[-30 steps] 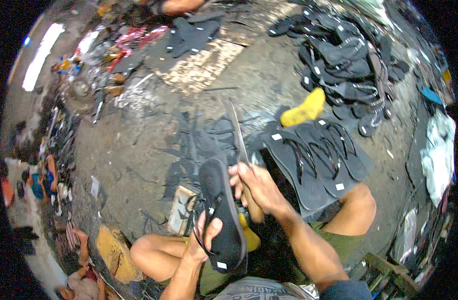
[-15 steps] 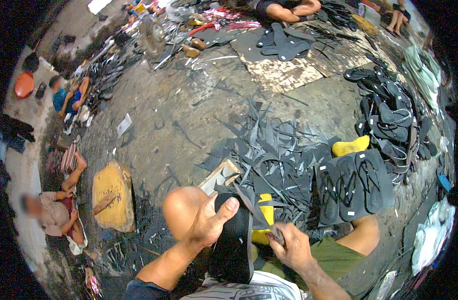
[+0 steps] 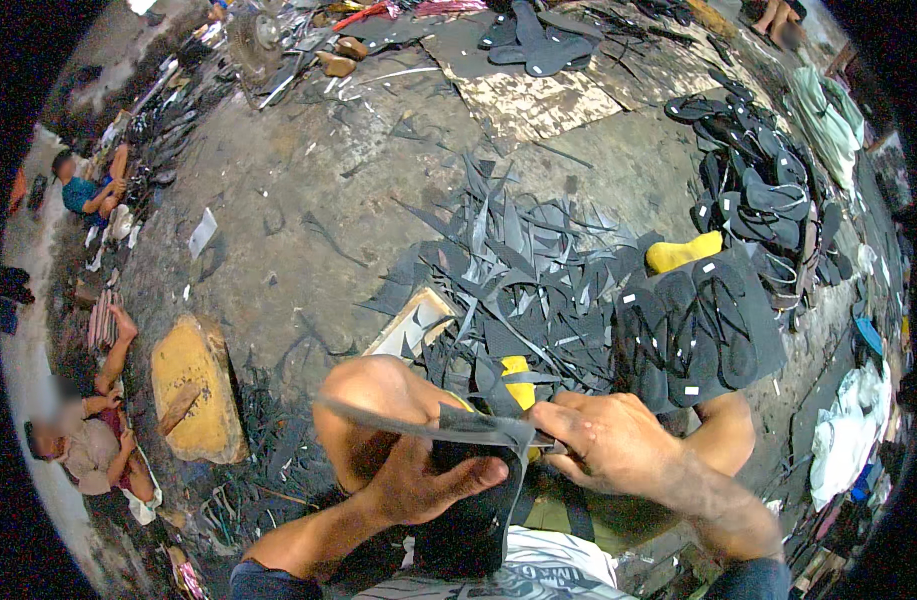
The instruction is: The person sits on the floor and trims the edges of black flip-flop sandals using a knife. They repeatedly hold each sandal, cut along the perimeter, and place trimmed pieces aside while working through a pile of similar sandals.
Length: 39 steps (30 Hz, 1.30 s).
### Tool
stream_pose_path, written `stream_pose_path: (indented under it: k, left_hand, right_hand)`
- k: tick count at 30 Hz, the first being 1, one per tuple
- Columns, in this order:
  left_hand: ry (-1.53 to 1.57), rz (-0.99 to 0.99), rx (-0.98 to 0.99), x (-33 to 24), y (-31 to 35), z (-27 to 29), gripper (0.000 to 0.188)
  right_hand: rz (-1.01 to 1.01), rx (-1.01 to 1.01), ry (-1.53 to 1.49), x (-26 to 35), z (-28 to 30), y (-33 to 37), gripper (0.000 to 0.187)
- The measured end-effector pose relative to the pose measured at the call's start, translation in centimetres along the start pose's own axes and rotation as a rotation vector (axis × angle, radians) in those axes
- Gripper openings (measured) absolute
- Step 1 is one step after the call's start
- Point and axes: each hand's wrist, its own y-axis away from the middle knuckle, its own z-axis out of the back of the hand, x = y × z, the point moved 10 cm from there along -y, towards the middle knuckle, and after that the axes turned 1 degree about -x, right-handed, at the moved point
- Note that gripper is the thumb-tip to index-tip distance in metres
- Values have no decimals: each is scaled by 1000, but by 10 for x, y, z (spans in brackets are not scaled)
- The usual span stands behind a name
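My left hand [image 3: 428,480] grips a black sandal sole [image 3: 468,535] held upright against my lap, its thumb across the near face. A dark rubber strip [image 3: 373,415] curves leftward off the sole's top edge, over my bare knee [image 3: 363,385]. At the sole's upper right edge, my right hand [image 3: 613,440] is closed round a small knife [image 3: 546,443], mostly hidden by the fingers. Just beyond the hands, a yellow sole-shaped piece [image 3: 518,382] lies partly under dark scraps.
Rubber offcuts [image 3: 518,240] cover the floor ahead. Thong sandals [image 3: 683,330] lie on a dark sheet at right, beside another yellow sole-shaped piece [image 3: 683,252] and a sandal pile [image 3: 768,190]. A yellow block [image 3: 200,400] stands left. Another person [image 3: 98,440] sits far left.
My right hand has moved up to the sole's top right edge. The strip, earlier between the hands, now swings out left over my knee. The sole has tilted, and the view has shifted.
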Motion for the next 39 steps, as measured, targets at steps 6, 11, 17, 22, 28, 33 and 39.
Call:
stream_pose_path:
  k: [6,11,17,22,28,33,39]
  left_hand:
    - [14,37,287,-3,2,-32,45]
    - [107,278,434,18,-3,-36,63]
    - [782,-487,204,-62,7,29,119]
    - [885,-484,-438,6,-22,-2,76]
    - [1059,-225,-498,50,-68,1,48]
    - [893,-242,-673,60,-38,11,37]
    - [794,-204,-709,95,-26,20,52]
  right_hand:
    - [103,375,31,11,4,-24,41]
    - [114,302,27,-3,23,-13,54]
    - [-83,-455,-401,-40,73,49,64]
    - [-82,-742,-299,-34,11,41,69]
    - [-181,-827,-164,-48,-46,40,74]
    - [-369,-521,-131,-69,-89,43,51]
    - [-174,-309,-173,-53,-73,25,33]
